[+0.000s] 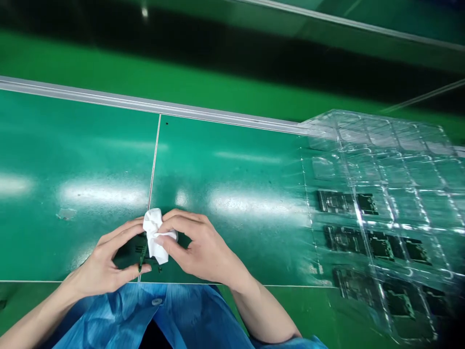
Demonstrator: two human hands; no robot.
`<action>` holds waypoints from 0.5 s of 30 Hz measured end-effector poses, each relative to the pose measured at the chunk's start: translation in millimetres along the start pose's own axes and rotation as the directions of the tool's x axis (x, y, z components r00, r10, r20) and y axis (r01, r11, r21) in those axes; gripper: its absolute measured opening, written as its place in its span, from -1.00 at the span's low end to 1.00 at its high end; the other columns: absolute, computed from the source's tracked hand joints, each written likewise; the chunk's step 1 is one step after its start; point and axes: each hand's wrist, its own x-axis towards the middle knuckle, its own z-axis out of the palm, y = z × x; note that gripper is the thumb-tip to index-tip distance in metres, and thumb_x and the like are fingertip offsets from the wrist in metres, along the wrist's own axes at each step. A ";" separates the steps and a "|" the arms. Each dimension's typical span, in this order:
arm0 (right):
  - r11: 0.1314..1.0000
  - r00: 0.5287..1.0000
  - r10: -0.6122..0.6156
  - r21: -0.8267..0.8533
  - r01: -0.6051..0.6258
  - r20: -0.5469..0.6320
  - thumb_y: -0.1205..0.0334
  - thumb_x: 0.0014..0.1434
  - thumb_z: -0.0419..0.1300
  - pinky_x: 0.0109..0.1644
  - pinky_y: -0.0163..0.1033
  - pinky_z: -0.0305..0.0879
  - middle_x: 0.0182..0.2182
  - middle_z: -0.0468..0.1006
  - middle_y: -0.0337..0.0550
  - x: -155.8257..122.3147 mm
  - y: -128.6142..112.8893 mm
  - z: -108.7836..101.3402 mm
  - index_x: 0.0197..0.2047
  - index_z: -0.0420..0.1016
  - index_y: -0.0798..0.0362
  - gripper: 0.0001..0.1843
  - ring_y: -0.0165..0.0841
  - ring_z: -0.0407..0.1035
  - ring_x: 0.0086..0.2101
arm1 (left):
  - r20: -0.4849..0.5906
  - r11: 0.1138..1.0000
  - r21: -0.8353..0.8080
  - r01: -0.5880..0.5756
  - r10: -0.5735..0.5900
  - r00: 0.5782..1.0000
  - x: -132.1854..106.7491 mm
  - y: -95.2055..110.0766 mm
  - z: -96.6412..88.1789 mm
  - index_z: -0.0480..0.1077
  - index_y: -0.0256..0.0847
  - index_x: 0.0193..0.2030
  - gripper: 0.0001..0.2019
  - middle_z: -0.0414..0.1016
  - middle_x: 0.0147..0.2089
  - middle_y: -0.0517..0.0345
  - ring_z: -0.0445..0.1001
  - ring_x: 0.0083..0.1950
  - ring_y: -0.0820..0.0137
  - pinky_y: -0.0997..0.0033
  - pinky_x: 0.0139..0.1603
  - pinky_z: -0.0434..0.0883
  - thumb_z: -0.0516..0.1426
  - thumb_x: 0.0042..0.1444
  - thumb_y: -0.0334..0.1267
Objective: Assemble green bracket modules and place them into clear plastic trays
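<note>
My left hand (109,259) grips a small, thin circuit board (143,254) by its edges, between thumb and fingers. The board stands nearly edge-on to the camera, so its faces are mostly hidden. My right hand (198,242) pinches a crumpled white cloth (156,235), or perhaps a wipe, with thumb and fingers. The cloth is against the board's right side, and its top end reaches my left fingertips. Both hands are just above the green table near its front edge, close to the seam between two panels.
On the right, a clear plastic tray (358,213) with several compartments reaches past the table's front edge. Dark circuit boards (345,240) lie in its nearer rows. A metal rail (218,115) runs along the back of the green tabletop (247,174).
</note>
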 end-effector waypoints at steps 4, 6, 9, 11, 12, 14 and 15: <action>0.997 0.990 -0.034 -0.069 0.025 -0.139 0.47 0.16 0.12 -0.31 -0.35 0.36 -0.39 0.54 -0.23 -7.0 10.5 -12.1 -0.34 0.43 0.06 -0.86 -0.45 0.42 -0.41 | -0.003 0.979 -0.192 0.069 -0.071 0.997 -0.5 2.4 0.1 0.30 -0.11 0.23 -0.42 0.44 0.16 -0.04 0.41 0.20 0.24 0.37 0.19 0.41 0.30 0.05 -0.35; 0.983 0.932 -0.054 -0.182 -0.012 -0.358 0.43 0.16 0.15 -0.25 -0.31 0.41 -0.34 0.56 -0.21 -12.0 22.2 -26.4 -0.32 0.44 0.04 -0.89 -0.40 0.47 -0.35 | -0.059 0.935 -0.347 0.077 -0.104 0.993 3.0 5.0 -0.2 0.30 -0.12 0.22 -0.44 0.44 0.16 -0.05 0.37 0.25 0.21 0.34 0.21 0.40 0.30 0.06 -0.34; 0.878 0.769 -0.156 -0.443 -0.179 -0.620 0.34 0.20 0.19 -0.12 -0.17 0.46 -0.18 0.56 -0.10 -21.3 42.8 -46.5 -0.24 0.48 0.02 -0.94 -0.29 0.50 -0.20 | -0.156 0.874 -0.482 0.051 -0.143 0.977 9.7 7.8 0.6 0.32 -0.12 0.20 -0.47 0.42 0.19 -0.02 0.34 0.27 0.26 0.44 0.24 0.35 0.30 0.08 -0.32; 0.767 0.707 -0.261 -0.586 -0.261 -0.657 0.32 0.20 0.21 -0.05 -0.07 0.46 -0.07 0.53 -0.01 -29.4 50.7 -50.1 -0.16 0.49 0.02 -0.88 -0.19 0.47 -0.09 | -0.167 0.854 -0.516 0.059 -0.168 0.971 12.6 8.3 2.4 0.33 -0.12 0.19 -0.47 0.40 0.22 -0.02 0.34 0.27 0.28 0.49 0.23 0.34 0.31 0.07 -0.29; 0.738 0.699 -0.297 -0.621 -0.265 -0.650 0.33 0.19 0.22 -0.03 -0.05 0.46 -0.03 0.51 0.02 -34.0 51.1 -47.4 -0.11 0.48 0.02 -0.82 -0.16 0.46 -0.05 | -0.163 0.846 -0.529 0.067 -0.179 0.970 13.3 8.2 3.6 0.33 -0.12 0.19 -0.47 0.38 0.23 -0.04 0.33 0.28 0.28 0.49 0.23 0.34 0.32 0.07 -0.27; 0.781 0.726 -0.301 -0.596 -0.183 -0.618 0.32 0.19 0.22 0.01 -0.02 0.46 0.02 0.49 0.04 -42.8 44.7 -33.2 0.05 0.43 0.02 -0.67 -0.14 0.43 0.00 | -0.145 0.831 -0.549 0.092 -0.204 0.968 13.4 8.3 6.4 0.31 -0.13 0.19 -0.46 0.34 0.26 -0.09 0.32 0.28 0.23 0.45 0.21 0.36 0.32 0.07 -0.22; 0.835 0.770 -0.270 -0.539 -0.111 -0.578 0.26 0.22 0.21 0.04 0.00 0.46 0.05 0.47 0.06 -46.3 38.6 -22.6 0.14 0.36 0.02 -0.59 -0.13 0.41 0.04 | -0.133 0.824 -0.557 0.106 -0.215 0.968 13.1 8.5 8.0 0.29 -0.14 0.20 -0.45 0.32 0.28 -0.12 0.32 0.28 0.21 0.41 0.19 0.38 0.30 0.09 -0.18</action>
